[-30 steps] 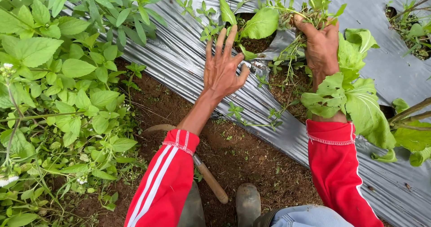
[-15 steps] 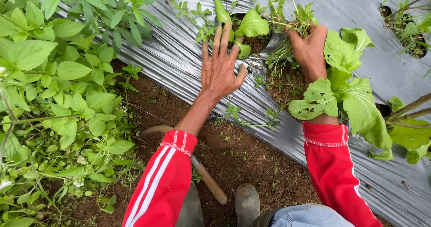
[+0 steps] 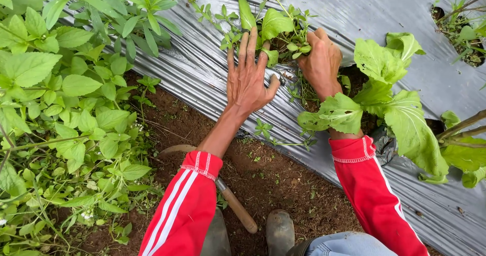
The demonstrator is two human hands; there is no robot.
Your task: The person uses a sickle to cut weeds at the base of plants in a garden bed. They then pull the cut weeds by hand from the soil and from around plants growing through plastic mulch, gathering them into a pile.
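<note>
1. A silver-grey plastic mulch sheet [image 3: 212, 79] runs from the far left across to the near right, covering the raised bed; it is wrinkled and has holes cut in it.
2. A dense bank of green weeds [image 3: 61, 109] fills the left side, with bare brown soil [image 3: 283, 185] between it and the sheet.
3. A broad-leaved green plant [image 3: 395, 104] grows from a hole on the right, its leaves lying over the right forearm's red sleeve [image 3: 374, 195].
4. The left hand [image 3: 248, 79] lies flat on the sheet, fingers spread and straight, palm down, holding nothing; its fingertips reach the near edge of the far planting hole.
5. The right hand [image 3: 321, 63] is curled into a fist inside that hole, closed around a clump of small weeds [image 3: 298, 48]; how much it has gathered cannot be seen.
6. A small leafy seedling [image 3: 268, 25] stands in the same hole, just beyond the left fingertips and left of the right hand.
7. A wooden tool handle [image 3: 238, 210] lies on the soil, partly under the left sleeve.
8. A rubber boot toe [image 3: 280, 230] shows at the near edge.
</note>
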